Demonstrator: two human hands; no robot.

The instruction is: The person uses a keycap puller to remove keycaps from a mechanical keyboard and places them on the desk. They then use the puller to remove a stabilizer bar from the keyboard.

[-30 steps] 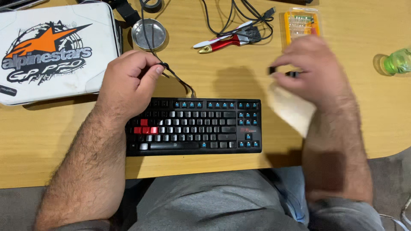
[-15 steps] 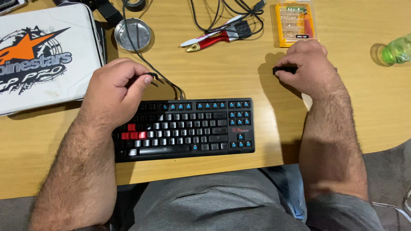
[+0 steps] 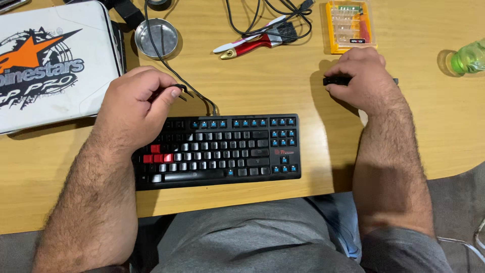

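Note:
A black keyboard (image 3: 222, 151) lies at the front edge of the wooden desk (image 3: 283, 76). Many of its caps are off, showing blue switches, and a few red caps remain at the left. My left hand (image 3: 136, 103) rests over the keyboard's upper left corner, fingers closed on a small black wire puller (image 3: 180, 91). To the right of the keyboard, my right hand (image 3: 361, 81) is curled on the desk around a small black piece (image 3: 336, 80). A bit of white sheet (image 3: 362, 117) shows under that wrist.
A white case with a printed graphic (image 3: 55, 60) lies at the left. Behind the keyboard are a round metal dish (image 3: 156, 38), a red-handled brush (image 3: 257, 43), black cables (image 3: 262, 15) and a yellow bit-set box (image 3: 349, 25). A green bottle (image 3: 467, 56) lies at the far right.
My right hand has moved from beside the keyboard up toward the yellow box, and now covers most of the white sheet. My left hand has stayed at the keyboard's upper left corner.

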